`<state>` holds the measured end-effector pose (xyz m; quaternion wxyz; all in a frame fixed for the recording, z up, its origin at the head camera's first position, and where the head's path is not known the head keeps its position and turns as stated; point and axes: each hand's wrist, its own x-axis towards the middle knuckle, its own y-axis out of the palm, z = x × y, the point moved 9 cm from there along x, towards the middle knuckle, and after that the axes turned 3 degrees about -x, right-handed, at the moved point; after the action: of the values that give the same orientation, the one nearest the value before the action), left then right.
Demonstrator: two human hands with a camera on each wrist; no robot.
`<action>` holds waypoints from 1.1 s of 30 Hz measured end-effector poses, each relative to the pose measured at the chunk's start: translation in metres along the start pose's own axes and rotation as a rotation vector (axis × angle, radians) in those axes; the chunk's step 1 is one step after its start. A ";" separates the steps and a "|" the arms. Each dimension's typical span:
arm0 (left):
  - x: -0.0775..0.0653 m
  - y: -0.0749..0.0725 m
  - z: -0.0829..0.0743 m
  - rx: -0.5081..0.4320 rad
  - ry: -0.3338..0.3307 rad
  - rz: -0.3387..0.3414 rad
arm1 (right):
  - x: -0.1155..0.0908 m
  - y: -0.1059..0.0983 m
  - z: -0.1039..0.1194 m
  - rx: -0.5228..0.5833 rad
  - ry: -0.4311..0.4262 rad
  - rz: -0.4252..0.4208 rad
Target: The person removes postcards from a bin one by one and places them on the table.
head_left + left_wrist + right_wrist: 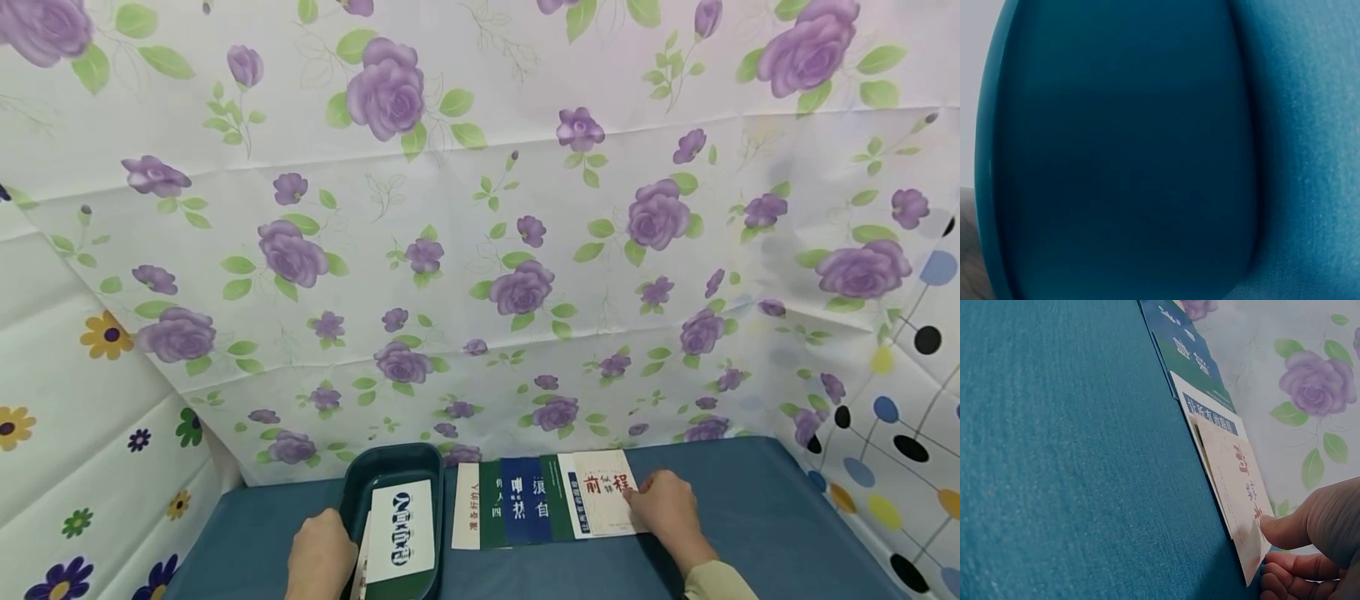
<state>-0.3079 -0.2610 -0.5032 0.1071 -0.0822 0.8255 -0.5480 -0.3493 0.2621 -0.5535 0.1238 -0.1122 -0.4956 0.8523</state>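
Note:
My right hand (667, 510) pinches the right edge of a cream card (609, 500) with red characters, thumb on top and fingers curled beneath. In the right wrist view that card (1235, 481) overlaps a white card with a blue strip, and its corner bends up by the thumb. Over the left rim of a dark green plastic tray (390, 452) my left hand (322, 552) grips with curled fingers. The left wrist view is filled by the tray's outer wall (1122, 150). Inside the tray lies a white card (402, 530) with dark blue lettering, on top of other cards.
A row of overlapping cards, among them a green and blue one (525, 500) and a cream one (467, 507), lies right of the tray on the blue cloth (750, 500). Behind rises a flowered sheet (465, 250), with patterned sheets at both sides.

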 end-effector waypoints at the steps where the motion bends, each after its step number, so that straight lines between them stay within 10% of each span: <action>1: 0.000 0.000 0.000 0.001 0.000 0.004 | 0.000 0.000 0.000 0.000 0.001 -0.003; 13: 0.003 0.003 0.002 0.000 -0.013 0.023 | -0.008 -0.019 0.021 0.039 -0.082 -0.144; 33: 0.004 0.004 0.004 -0.006 -0.005 0.032 | -0.059 -0.020 0.153 0.140 -0.326 -0.197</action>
<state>-0.3112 -0.2637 -0.5086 0.1176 -0.0705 0.8280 -0.5437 -0.3400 0.1275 -0.4580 0.1322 0.0848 -0.4573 0.8753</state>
